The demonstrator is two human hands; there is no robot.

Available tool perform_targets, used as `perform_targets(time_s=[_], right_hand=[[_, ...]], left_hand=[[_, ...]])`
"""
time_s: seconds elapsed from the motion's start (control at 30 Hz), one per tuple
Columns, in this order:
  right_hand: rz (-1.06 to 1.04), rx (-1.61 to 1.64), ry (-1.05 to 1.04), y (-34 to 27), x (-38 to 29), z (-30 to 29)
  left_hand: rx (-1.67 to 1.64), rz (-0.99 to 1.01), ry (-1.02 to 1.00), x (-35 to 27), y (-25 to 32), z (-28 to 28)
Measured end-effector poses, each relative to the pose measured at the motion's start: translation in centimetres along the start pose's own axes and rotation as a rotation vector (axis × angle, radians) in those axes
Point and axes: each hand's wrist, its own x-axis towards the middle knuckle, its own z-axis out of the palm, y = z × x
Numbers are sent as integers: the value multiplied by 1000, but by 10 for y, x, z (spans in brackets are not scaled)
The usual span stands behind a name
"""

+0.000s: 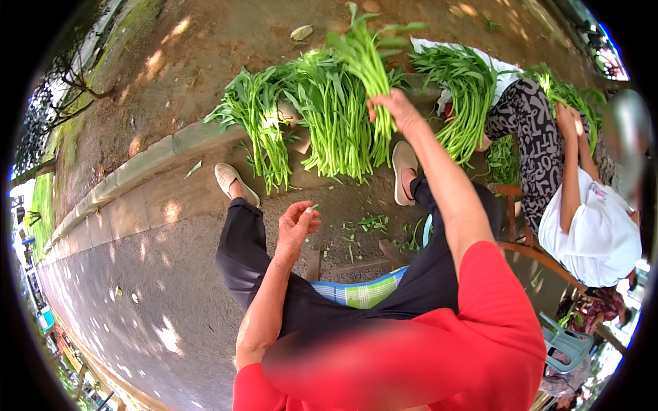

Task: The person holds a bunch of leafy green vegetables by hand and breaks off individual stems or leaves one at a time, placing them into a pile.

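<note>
My right hand [396, 110] grips a bunch of long-stemmed leafy greens [366, 64], which look like water spinach. It holds them by the stems, with the leaves pointing away from me. Behind and left of it, a wide pile of the same greens [334, 123] leans on a low concrete curb [177, 141]. A smaller pile of greens [262, 128] lies farther left. My left hand [298, 226] hovers above the pavement between my knees, thumb and fingertips drawn together. A small green scrap [314, 206] shows at its fingertips.
Cut leaf bits [375, 222] litter the pavement by my right foot. To the right, another pile of greens [465, 103] rests beside a white sack [506, 77]. A seated person in a white shirt [591, 231] handles greens there. A light blue plastic stool [565, 344] stands behind that person.
</note>
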Motion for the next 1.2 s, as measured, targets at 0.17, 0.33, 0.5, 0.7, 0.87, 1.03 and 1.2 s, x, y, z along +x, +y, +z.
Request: perform_targets(time_s=[0.17,0.33,0.5,0.7,0.87,1.03,1.2], right_hand=[[222,129,53,119,-21,-20],[237,86,22,145,-12,-39],[214,317,51,138,-7,-53],[346,-114,208,172,10,-64],[361,-187,299,196,25,-60],[255,-441,418,219,30,-65],[345,-482,472,233,29,-60]], left_hand=[[88,-137,-71,9,-5,15],[59,-214,-113,13,-2,22],[260,-190,-220,45,2,39],[247,-2,-280,75,30,66],[214,-165,-183,73,10,45],[205,-184,-290,73,20,57],[165,-179,-347,68,30,58]])
